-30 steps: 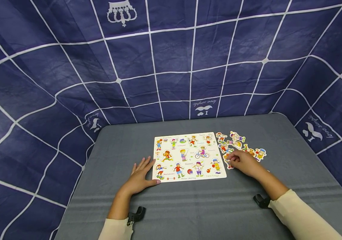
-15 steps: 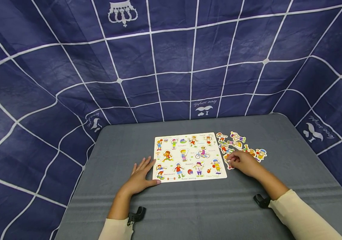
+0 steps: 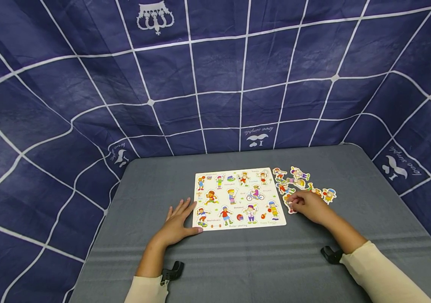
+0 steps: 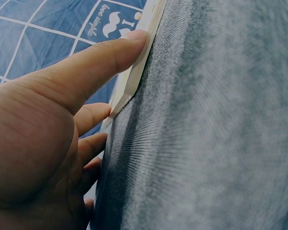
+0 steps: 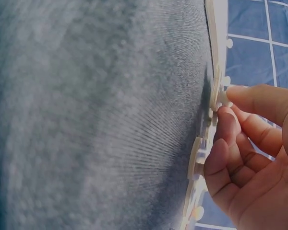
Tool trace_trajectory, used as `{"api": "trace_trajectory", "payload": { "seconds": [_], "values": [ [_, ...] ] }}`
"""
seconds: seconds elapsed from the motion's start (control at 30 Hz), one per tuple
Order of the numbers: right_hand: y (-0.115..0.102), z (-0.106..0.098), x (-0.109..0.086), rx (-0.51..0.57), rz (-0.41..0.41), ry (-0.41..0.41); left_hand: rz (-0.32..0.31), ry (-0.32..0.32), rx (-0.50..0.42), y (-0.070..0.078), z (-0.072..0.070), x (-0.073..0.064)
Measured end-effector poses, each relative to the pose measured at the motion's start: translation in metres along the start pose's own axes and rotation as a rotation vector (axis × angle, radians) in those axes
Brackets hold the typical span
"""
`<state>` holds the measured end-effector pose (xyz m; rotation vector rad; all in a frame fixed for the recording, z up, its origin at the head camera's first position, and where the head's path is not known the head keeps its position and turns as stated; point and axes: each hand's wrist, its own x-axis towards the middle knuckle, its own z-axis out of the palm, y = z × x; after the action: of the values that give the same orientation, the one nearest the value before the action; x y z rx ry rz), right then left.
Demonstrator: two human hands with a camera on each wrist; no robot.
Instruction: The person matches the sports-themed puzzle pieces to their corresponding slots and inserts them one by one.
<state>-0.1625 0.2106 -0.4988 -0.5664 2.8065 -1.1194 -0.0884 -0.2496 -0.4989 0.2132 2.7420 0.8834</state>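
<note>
A pale puzzle board (image 3: 243, 198) printed with sports figures lies flat on the table. My left hand (image 3: 176, 223) rests at its left side with fingers spread; in the left wrist view the thumb (image 4: 98, 64) presses on the board's edge. Just right of the board, my right hand (image 3: 309, 205) pinches a small knob (image 5: 224, 99) on a figure-shaped puzzle piece (image 3: 292, 209) between thumb and fingertips. That piece is low at the table and partly hidden by the fingers. Several more knobbed pieces (image 3: 296, 182) lie around and beyond this hand.
A grey cloth covers the table (image 3: 223, 265). Dark blue curtains (image 3: 219, 75) with white lines stand behind it and along both sides. Another loose piece (image 3: 329, 195) lies to the right of my right hand.
My right hand and the piece at its fingertips have shifted very slightly to the right. The left hand and the board keep their places.
</note>
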Motion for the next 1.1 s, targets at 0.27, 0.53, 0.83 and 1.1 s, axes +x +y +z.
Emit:
{"api": "trace_trajectory", "payload": {
  "seconds": [0.27, 0.53, 0.83, 1.1],
  "values": [
    [-0.004, -0.002, 0.0, -0.002, -0.036, 0.047, 0.0, 0.003, -0.004, 0.0, 0.0, 0.0],
    [-0.012, -0.002, 0.003, 0.015, 0.002, 0.021, -0.001, 0.005, -0.004, -0.001, 0.001, 0.0],
    [-0.02, 0.002, 0.007, 0.037, -0.01, 0.025, 0.023, 0.034, 0.007, -0.002, 0.003, 0.001],
    [-0.026, 0.007, 0.011, 0.044, -0.013, 0.028, 0.012, 0.003, 0.006, -0.002, 0.002, 0.001]
  ]
}}
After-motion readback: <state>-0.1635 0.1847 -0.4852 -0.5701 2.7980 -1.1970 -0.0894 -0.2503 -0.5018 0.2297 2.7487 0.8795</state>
